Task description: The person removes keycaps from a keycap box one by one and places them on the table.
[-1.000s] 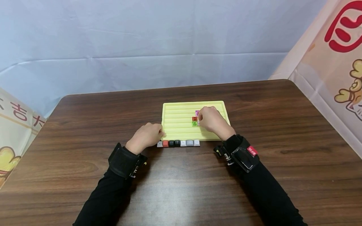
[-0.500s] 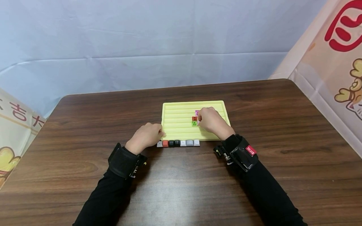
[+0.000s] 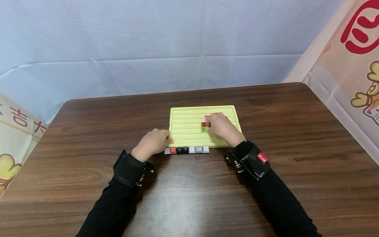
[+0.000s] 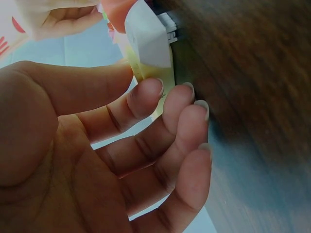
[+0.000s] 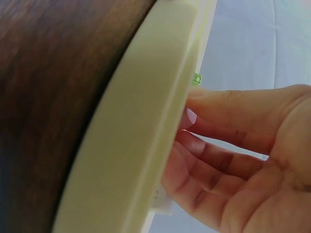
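Note:
A pale yellow ridged tray (image 3: 184,125) lies on the table. At its front left corner my left hand (image 3: 153,143) pinches the rim between thumb and index finger, the other fingers loosely bent. Over the tray's right half, my right hand (image 3: 222,126) holds a small pale pink block (image 5: 189,118) between thumb and fingers, mostly hidden by them. Just left of those fingertips are a red block (image 3: 203,124) and a green block (image 3: 203,129); a magenta block (image 3: 206,118) sits behind. A row of keycaps (image 3: 185,150), white, red, black and grey, lines the tray's front edge.
The brown wooden table (image 3: 88,171) extends around the tray on all sides. Behind it hangs a pale blue cloth (image 3: 142,42). Printed panels stand at the right (image 3: 355,89) and at the left.
My right hand has shifted very slightly over the same spot on the tray. My left hand and the keycap row have stayed in place.

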A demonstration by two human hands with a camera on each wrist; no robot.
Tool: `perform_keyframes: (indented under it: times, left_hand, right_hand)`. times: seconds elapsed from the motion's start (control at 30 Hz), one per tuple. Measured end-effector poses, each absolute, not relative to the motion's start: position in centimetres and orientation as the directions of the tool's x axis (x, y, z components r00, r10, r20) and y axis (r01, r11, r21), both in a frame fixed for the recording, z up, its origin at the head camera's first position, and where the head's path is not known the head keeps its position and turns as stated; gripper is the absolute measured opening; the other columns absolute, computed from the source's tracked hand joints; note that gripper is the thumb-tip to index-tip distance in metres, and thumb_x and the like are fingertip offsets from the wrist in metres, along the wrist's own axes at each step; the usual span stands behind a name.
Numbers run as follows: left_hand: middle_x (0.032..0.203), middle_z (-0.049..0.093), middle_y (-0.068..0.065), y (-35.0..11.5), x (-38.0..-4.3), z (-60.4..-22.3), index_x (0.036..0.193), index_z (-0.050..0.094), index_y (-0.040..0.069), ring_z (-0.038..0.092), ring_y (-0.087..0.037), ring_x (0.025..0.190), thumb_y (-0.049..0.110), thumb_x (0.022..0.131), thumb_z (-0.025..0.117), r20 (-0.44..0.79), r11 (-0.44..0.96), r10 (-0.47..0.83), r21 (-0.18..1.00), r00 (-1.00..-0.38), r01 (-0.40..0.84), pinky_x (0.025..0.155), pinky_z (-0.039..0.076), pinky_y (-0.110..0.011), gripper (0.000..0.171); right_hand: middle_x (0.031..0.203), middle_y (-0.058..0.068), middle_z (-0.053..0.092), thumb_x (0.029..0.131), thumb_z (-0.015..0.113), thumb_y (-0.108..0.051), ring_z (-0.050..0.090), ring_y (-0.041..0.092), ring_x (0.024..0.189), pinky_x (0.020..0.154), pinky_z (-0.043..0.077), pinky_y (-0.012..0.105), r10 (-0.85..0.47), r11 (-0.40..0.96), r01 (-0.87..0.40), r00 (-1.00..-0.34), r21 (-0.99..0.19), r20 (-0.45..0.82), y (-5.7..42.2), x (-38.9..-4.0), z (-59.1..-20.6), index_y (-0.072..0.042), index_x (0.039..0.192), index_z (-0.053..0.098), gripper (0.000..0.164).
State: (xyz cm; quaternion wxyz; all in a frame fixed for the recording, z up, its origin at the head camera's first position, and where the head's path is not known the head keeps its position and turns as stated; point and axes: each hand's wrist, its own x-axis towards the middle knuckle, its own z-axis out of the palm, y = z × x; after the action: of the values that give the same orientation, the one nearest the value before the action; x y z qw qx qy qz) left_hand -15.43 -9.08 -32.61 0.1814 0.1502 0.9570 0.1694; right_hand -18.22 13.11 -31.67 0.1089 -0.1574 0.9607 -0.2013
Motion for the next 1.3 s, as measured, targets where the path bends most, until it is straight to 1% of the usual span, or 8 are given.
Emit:
perform_keyframes:
  times: [0.13, 0.27, 0.7, 1.0, 1.07, 1.17, 1.23, 1.3]
  left_hand:
    - [0.062, 0.044, -0.004, -9.09, -15.40, -32.55, 0.076, 0.054, 0.008, 0.034, -0.014, 0.049, 0.019, 0.095, 0.052, -0.295, 0.895, 0.352, 0.384, -0.888, 0.227, 0.051, 0.029, -0.027, 0.022]
    - [0.061, 0.042, -0.005, -9.16, -15.38, -32.55, 0.075, 0.053, 0.008, 0.034, -0.014, 0.049, 0.018, 0.095, 0.052, -0.293, 0.892, 0.359, 0.388, -0.886, 0.232, 0.052, 0.028, -0.027, 0.022]
    - [0.063, 0.045, -0.005, -9.10, -15.37, -32.56, 0.078, 0.054, 0.008, 0.035, -0.015, 0.050, 0.019, 0.095, 0.052, -0.297, 0.896, 0.353, 0.381, -0.888, 0.229, 0.052, 0.029, -0.027, 0.020]
    - [0.065, 0.047, -0.006, -9.13, -15.43, -32.61, 0.081, 0.056, 0.008, 0.035, -0.015, 0.050, 0.019, 0.095, 0.052, -0.300, 0.896, 0.351, 0.381, -0.887, 0.226, 0.052, 0.029, -0.027, 0.018]
    - [0.065, 0.046, -0.006, -9.13, -15.45, -32.61, 0.081, 0.056, 0.007, 0.035, -0.015, 0.050, 0.019, 0.095, 0.052, -0.303, 0.897, 0.351, 0.380, -0.886, 0.225, 0.052, 0.029, -0.027, 0.018]
    - [0.064, 0.045, -0.006, -9.12, -15.46, -32.59, 0.080, 0.055, 0.007, 0.034, -0.015, 0.050, 0.019, 0.095, 0.052, -0.307, 0.899, 0.347, 0.378, -0.886, 0.221, 0.052, 0.029, -0.027, 0.019]
    - [0.064, 0.045, -0.006, -9.13, -15.45, -32.57, 0.080, 0.055, 0.007, 0.034, -0.015, 0.050, 0.019, 0.095, 0.052, -0.307, 0.899, 0.346, 0.379, -0.886, 0.220, 0.052, 0.029, -0.027, 0.019]
    - [0.064, 0.046, -0.006, -9.12, -15.42, -32.55, 0.081, 0.055, 0.008, 0.035, -0.015, 0.050, 0.019, 0.095, 0.052, -0.305, 0.898, 0.349, 0.378, -0.886, 0.223, 0.052, 0.029, -0.027, 0.019]
  right_hand:
    - [0.059, 0.002, 0.037, 0.080, 0.053, 0.010, 0.020, 0.013, 0.053, 0.053, 0.020, 0.026, -0.361, 0.864, -0.277, -0.923, -0.420, -0.135, 13.15, -18.22, -31.68, -0.010, 0.055, 0.044, 0.033]
    - [0.058, -0.001, 0.022, 0.078, 0.051, 0.012, 0.016, 0.012, 0.053, 0.053, 0.018, 0.026, -0.375, 0.856, -0.292, -0.919, -0.427, -0.123, 13.22, -18.20, -31.72, -0.014, 0.054, 0.030, 0.041]
    - [0.060, -0.001, 0.013, 0.085, 0.053, 0.004, 0.012, 0.013, 0.054, 0.054, 0.017, 0.028, -0.393, 0.832, -0.310, -0.915, -0.460, -0.095, 13.88, -18.06, -31.55, -0.015, 0.057, 0.025, 0.045]
    - [0.059, -0.001, 0.014, 0.085, 0.055, 0.002, 0.013, 0.012, 0.053, 0.054, 0.016, 0.027, -0.380, 0.848, -0.297, -0.918, -0.438, -0.113, 13.83, -18.13, -31.29, -0.013, 0.057, 0.026, 0.043]
    - [0.057, -0.001, 0.028, 0.085, 0.056, 0.001, 0.018, 0.012, 0.053, 0.053, 0.019, 0.026, -0.376, 0.854, -0.296, -0.920, -0.429, -0.113, 13.81, -18.11, -31.20, -0.010, 0.056, 0.039, 0.035]
    - [0.067, 0.003, 0.047, 0.085, 0.058, 0.000, 0.025, 0.013, 0.054, 0.055, 0.022, 0.027, -0.380, 0.858, -0.305, -0.918, -0.413, -0.111, 13.84, -18.04, -31.11, -0.007, 0.063, 0.053, 0.023]
    - [0.066, 0.002, 0.046, 0.084, 0.057, 0.001, 0.024, 0.013, 0.054, 0.055, 0.022, 0.027, -0.388, 0.856, -0.317, -0.916, -0.409, -0.102, 13.91, -17.99, -31.07, -0.008, 0.062, 0.051, 0.025]
    - [0.059, -0.001, 0.030, 0.083, 0.055, 0.004, 0.018, 0.012, 0.054, 0.055, 0.019, 0.027, -0.396, 0.852, -0.324, -0.913, -0.412, -0.101, 13.99, -17.93, -31.04, -0.011, 0.057, 0.036, 0.036]
